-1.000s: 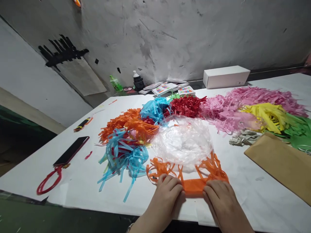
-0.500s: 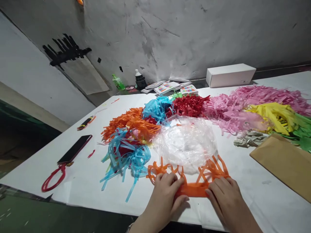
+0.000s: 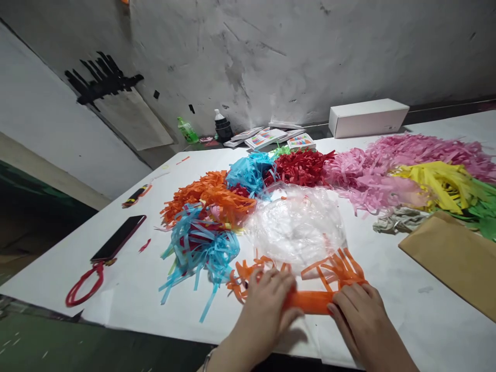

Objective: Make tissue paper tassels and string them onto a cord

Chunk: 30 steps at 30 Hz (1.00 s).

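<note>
Hands first: my left hand [image 3: 267, 299] and right hand [image 3: 358, 315] press down on the orange fringe paper [image 3: 310, 301], low in the middle. Its middle looks rolled into a tube; the loose strips still stick out.

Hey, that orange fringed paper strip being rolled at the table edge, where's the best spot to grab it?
Probably the solid rolled band of the orange fringed paper strip, pinched at its two ends from the near table edge, where the left hand and right hand already sit. The band is thick and firm; the thin fringes fanning away towards the clear plastic bag look likely to tear.
</note>
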Available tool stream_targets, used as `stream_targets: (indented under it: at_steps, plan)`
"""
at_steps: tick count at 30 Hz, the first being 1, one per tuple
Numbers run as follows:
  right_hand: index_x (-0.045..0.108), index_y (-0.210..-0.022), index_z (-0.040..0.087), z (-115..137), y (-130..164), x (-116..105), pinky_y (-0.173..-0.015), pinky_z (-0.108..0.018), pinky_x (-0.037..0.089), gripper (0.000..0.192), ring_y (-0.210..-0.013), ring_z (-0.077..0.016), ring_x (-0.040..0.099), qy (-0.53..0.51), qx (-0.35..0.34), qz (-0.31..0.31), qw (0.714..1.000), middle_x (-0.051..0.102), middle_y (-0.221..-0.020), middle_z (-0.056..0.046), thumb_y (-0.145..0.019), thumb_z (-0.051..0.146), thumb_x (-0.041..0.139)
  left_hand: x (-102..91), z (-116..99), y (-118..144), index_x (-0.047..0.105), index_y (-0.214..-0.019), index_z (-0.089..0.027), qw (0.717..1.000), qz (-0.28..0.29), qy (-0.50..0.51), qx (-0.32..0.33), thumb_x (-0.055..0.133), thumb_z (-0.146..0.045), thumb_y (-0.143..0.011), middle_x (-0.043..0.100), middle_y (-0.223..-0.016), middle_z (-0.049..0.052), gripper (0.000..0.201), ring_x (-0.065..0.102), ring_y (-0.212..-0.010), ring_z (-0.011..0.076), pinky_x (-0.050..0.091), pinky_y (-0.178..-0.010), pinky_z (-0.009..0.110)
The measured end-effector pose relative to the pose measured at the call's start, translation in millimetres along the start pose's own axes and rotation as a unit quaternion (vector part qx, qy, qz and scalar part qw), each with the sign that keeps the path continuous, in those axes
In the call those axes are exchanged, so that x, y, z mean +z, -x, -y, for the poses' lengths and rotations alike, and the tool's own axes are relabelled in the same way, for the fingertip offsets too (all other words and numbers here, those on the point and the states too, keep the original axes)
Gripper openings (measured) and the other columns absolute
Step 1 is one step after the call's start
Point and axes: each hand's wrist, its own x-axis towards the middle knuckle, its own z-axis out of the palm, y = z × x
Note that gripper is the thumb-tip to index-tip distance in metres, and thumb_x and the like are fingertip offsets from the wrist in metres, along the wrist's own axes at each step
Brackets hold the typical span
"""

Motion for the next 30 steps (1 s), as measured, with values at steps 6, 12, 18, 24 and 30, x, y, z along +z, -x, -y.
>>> stream_targets:
  at_steps: [6,12,18,24,30]
  plan:
    - [0.055,-0.077,0.022,1.6,-0.9,0.4,-0.084,-0.037,0.032,0.028,-0.071,-0.0184,0.049,-0.006,0.009,-0.014,1.000,0.053,-0.070,0.000,-0.099,0.015,0.039,-16.7,32.5,5.3,0.064,-0.113,-0.020,0.976,-0.142,-0.118,-0.112,0.051,-0.024,-0.096,0.068,-0.121,0.014,0.022,0.058,-0.112,0.0340,0.038,-0.098,0.057]
    - [0.058,-0.078,0.021,2.6,-1.5,-4.4,-0.086,-0.036,0.033,0.028,-0.071,-0.0168,0.053,-0.003,-0.010,-0.001,1.000,0.055,-0.071,0.001,-0.100,0.018,0.042,-6.9,-12.2,5.7,0.054,-0.132,-0.023,0.997,-0.033,-0.006,0.076,0.059,-0.019,-0.089,0.066,-0.127,0.009,0.043,0.053,-0.122,0.0314,0.028,-0.111,0.057]
    - [0.060,-0.078,0.022,4.6,1.8,-4.4,-0.090,-0.038,0.032,0.029,-0.073,-0.0168,0.054,-0.014,0.019,-0.010,1.000,0.058,-0.072,0.001,-0.101,0.019,0.041,7.8,-11.8,-5.1,0.061,-0.092,-0.021,0.995,0.000,0.088,0.044,0.052,-0.012,-0.092,0.068,-0.085,0.002,0.013,0.060,-0.086,0.0220,0.038,-0.102,0.054]
    - [0.058,-0.076,0.021,6.7,-3.0,-0.1,-0.084,-0.039,0.033,0.030,-0.074,-0.0192,0.056,0.057,0.044,-0.004,0.997,0.058,-0.073,-0.001,-0.100,0.016,0.039,5.8,-10.6,-3.7,0.058,-0.081,-0.020,0.998,-0.026,0.042,-0.038,0.047,-0.012,-0.093,0.064,-0.091,0.005,0.018,0.057,-0.089,0.0240,0.041,-0.095,0.053]
    - [0.054,-0.069,0.022,3.3,-10.3,8.0,-0.072,-0.041,0.032,0.031,-0.066,-0.0229,0.054,0.172,0.060,0.010,0.983,0.057,-0.067,-0.003,-0.097,0.022,0.043,9.4,-17.0,-12.2,0.060,-0.077,-0.018,0.994,0.003,-0.047,-0.095,0.053,-0.012,-0.089,0.062,-0.093,0.008,0.015,0.054,-0.088,0.0264,0.042,-0.087,0.055]
